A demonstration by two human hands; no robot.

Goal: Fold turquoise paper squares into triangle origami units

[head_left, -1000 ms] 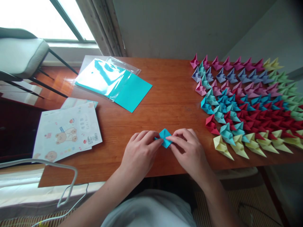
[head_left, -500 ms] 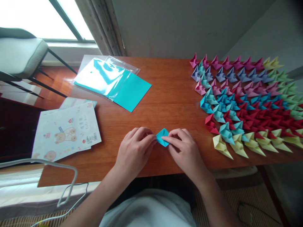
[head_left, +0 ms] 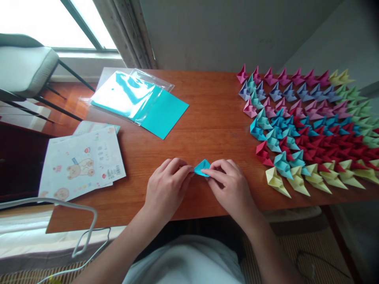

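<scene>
A small folded piece of blue origami paper [head_left: 202, 166] is held between my two hands near the front of the table. It shows as a triangle with its point away from me. My left hand [head_left: 169, 182] pinches its left corner between thumb and forefinger. On the right side, my right hand [head_left: 229, 182] grips it with the thumb and fingertips, which cover its right corner. The underside of the paper is hidden.
Rows of folded paper figures [head_left: 315, 148] in several colours fill the table's right side. Turquoise paper sheets [head_left: 166, 115] lie partly in a clear plastic sleeve at the back left. Printed bear sheets [head_left: 83, 163] rest at the left edge, close to a white curved rod [head_left: 89, 205].
The blue paper has gone from a diamond shape to a triangle, its lower half no longer showing. Both hands keep their pinch and have barely moved.
</scene>
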